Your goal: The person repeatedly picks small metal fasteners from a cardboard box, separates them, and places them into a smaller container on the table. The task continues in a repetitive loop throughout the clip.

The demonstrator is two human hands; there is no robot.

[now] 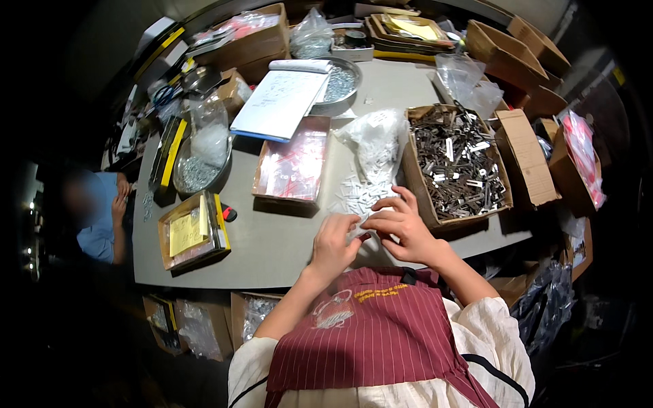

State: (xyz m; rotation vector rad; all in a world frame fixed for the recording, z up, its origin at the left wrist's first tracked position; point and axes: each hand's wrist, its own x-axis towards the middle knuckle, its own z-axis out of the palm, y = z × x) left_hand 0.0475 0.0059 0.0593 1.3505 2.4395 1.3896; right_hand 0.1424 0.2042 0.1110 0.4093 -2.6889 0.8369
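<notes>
At the table's near edge my left hand (333,239) is closed, its fingers curled and thumb pointing toward the other hand. Whatever sits between its fingertips is too small to make out. Beside it my right hand (406,228) has its fingers bent but apart, the tips reaching close to my left thumb. Just beyond both hands lies a loose pile of small white plastic pieces (359,195). They spill from a clear plastic bag (378,139) holding more of them. Right of the pile stands a cardboard box (435,219) full of dark metal clips (459,160).
A shallow box of clear and red packets (294,163) stands left of the bag, behind it a notepad (282,98). Metal bowls (340,83) hold small silvery parts. A small box with yellow notes (188,233) is at left. Another person (102,217) sits beyond the table's left edge.
</notes>
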